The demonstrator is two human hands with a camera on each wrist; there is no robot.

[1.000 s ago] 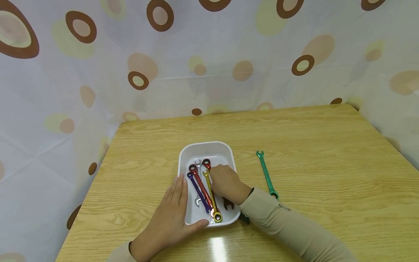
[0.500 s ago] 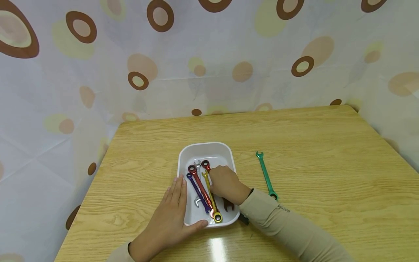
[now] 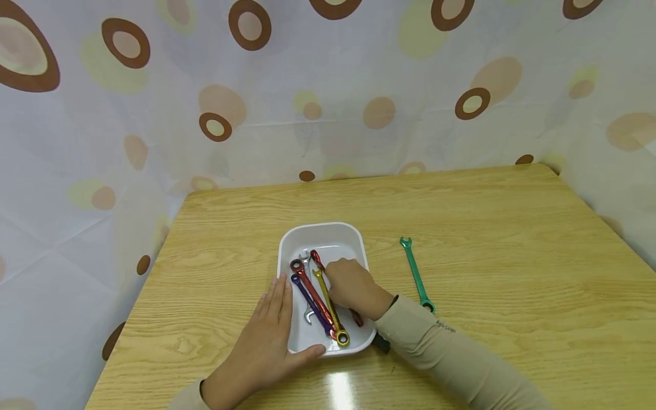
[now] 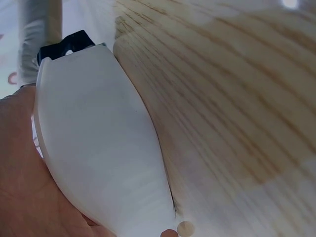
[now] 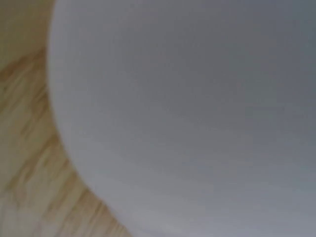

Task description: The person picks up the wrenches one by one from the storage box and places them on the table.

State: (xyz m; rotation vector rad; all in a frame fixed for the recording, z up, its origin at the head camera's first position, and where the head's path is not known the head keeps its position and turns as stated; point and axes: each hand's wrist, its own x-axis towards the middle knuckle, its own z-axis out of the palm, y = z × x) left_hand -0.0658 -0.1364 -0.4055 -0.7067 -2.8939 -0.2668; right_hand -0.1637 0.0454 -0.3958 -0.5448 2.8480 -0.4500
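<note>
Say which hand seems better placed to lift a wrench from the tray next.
Probably the right hand: it is inside the tray, curled over a red wrench. The left hand lies along the tray's left edge.

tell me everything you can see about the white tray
The white tray is an open-topped rectangle with rounded corners and plastic-looking walls. It sits upright on the wood-grained table, long sides running front to back. Wrenches of several colours lie inside. The left hand touches its left side, thumb at the near rim; the right hand reaches in.

This looks like a booth, patterned cloth (image 3: 328,68) enclosing a wood-grain table (image 3: 502,239).
</note>
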